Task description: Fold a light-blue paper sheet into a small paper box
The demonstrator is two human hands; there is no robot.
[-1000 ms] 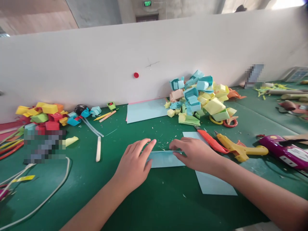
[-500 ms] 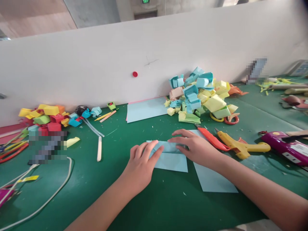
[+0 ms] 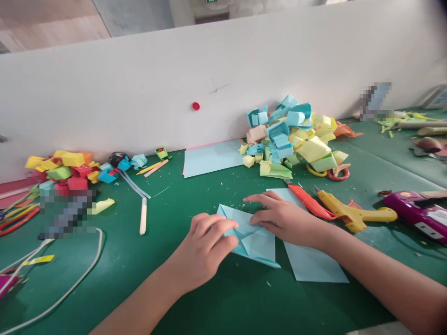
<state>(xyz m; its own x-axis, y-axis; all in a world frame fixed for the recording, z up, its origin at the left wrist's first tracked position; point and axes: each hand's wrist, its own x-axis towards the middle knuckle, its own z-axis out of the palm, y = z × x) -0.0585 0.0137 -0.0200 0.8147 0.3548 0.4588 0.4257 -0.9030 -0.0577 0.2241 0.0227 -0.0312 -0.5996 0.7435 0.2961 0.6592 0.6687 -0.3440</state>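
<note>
A light blue sheet of folded paper (image 3: 259, 245) lies on the green table, its creases showing and its near edge lifted slightly. My left hand (image 3: 209, 244) is curled at the sheet's left side, thumb and forefinger closed on the paper. From the right, my right hand (image 3: 284, 218) rests its fingertips on the upper part of the sheet, fingers apart and the forefinger stretched out. Under my right forearm lies another blue sheet (image 3: 310, 263), flat and partly hidden.
Right of my hands lie a red utility knife (image 3: 309, 201), a yellow glue gun (image 3: 352, 211) and a purple tool (image 3: 415, 214). Folded paper pieces (image 3: 282, 135) pile against the white partition (image 3: 139, 93). A glue stick (image 3: 143, 216) and a white cable (image 3: 99, 251) are left.
The folded paper has opened out and turned, its folds now showing and its near corner reaching further down. My left fingers have closed in; my right hand has shifted slightly right.
</note>
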